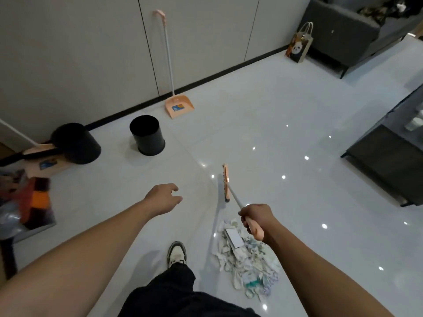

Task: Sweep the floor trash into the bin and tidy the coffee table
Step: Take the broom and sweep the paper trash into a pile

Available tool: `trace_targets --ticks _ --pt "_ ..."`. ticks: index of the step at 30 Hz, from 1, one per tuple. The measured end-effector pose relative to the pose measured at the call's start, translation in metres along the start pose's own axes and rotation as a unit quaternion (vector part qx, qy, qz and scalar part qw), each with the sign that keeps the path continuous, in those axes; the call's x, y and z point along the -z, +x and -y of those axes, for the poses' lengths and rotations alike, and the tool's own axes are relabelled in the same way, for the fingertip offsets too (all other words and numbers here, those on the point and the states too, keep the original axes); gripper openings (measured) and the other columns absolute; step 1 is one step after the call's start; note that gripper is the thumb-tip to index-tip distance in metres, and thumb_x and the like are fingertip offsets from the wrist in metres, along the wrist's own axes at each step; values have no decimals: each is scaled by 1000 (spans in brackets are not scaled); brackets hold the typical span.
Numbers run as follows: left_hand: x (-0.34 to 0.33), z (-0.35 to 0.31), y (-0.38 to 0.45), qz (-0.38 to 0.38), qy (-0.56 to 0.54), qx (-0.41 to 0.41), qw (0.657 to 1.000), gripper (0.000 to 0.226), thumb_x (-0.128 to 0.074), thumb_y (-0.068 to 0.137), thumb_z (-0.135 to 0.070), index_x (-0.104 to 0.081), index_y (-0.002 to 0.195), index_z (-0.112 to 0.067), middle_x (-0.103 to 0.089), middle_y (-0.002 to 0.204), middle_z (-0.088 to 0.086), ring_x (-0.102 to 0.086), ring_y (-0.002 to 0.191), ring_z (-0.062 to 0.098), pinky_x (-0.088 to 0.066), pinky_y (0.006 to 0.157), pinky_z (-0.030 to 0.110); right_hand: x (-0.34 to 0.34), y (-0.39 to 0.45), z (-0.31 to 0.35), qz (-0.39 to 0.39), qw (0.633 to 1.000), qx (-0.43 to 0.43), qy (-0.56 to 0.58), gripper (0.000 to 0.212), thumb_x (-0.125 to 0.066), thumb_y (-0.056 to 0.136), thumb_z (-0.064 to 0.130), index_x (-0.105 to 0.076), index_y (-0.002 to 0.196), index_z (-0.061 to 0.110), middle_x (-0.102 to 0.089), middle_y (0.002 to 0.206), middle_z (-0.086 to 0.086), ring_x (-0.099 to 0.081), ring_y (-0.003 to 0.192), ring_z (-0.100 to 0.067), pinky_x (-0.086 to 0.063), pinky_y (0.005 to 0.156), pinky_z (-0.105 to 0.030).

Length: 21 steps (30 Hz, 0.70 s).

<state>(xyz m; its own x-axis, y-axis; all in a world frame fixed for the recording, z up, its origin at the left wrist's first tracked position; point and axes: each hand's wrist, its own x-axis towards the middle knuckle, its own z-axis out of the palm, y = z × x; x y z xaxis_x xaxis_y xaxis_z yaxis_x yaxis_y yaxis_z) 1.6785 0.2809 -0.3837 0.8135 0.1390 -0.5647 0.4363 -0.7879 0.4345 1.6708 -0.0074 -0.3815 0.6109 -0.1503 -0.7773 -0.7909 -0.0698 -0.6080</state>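
panda-print paper bag beside a dark sofa, white cabinet wall, sneaker on glossy tiles

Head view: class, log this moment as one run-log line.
right hand: grips broom | left hand: free | trash: piled on floor | bin: upright | dustpan: at wall

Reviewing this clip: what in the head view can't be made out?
- Upright bin: inside too dark to see contents.
- Coffee table: cut by the right edge.
- Trash pile: partly hidden by the right hand and broom handle.
- Dustpan sticker: too small to read.
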Motion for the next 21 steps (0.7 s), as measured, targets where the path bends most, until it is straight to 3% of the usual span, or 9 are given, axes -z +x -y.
trace_targets --ticks 5,10,15,18,21 --pt "94 32 74 -30 32 31 999 50 -60 90 -41 -51 136 -24 -51 140 5 -54 118 25 -46 92 32 -80 37 77 3 1000 -12 13 7 -61 81 -11 -61 75 -7 -47 49 -10 -37 35 -18 -29 38 -21" --pt "137 35 141 -39 -12 64 997 49 -61 90 -39 -53 135 -22 -53 139 7 -54 119 26 -46 94 32 -113 79 144 6 1000 -10 -24 12 -62 82 -6 -66 71 -8 -53 49 -10 -42 33 -16 -34 37 -19" --pt "166 17 226 0 -29 78 997 51 -62 89 -40 -51 137 -24 -52 139 7 -56 115 24 -47 94 32 -144 157 225 22 998 0 -57 13 -60 81 -9 -61 68 -5 -50 52 -13 -41 33 -19 -32 38 -21" --pt "198 -6 297 -25 -41 77 996 51 -60 90 -40 -51 137 -24 -51 140 5 -54 119 24 -45 95 31 -164 220 280 40 996 22 -76 14 -59 78 -13 -58 70 -1 -49 61 -17 -41 38 -20 -34 42 -25" --pt "245 -40 367 -50 -34 74 995 46 -61 89 -39 -54 132 -23 -58 130 5 -56 111 24 -46 92 31 -173 281 342 47 995 19 -86 15 -60 78 -13 -59 68 -3 -51 59 -17 -44 37 -21 -37 43 -25"
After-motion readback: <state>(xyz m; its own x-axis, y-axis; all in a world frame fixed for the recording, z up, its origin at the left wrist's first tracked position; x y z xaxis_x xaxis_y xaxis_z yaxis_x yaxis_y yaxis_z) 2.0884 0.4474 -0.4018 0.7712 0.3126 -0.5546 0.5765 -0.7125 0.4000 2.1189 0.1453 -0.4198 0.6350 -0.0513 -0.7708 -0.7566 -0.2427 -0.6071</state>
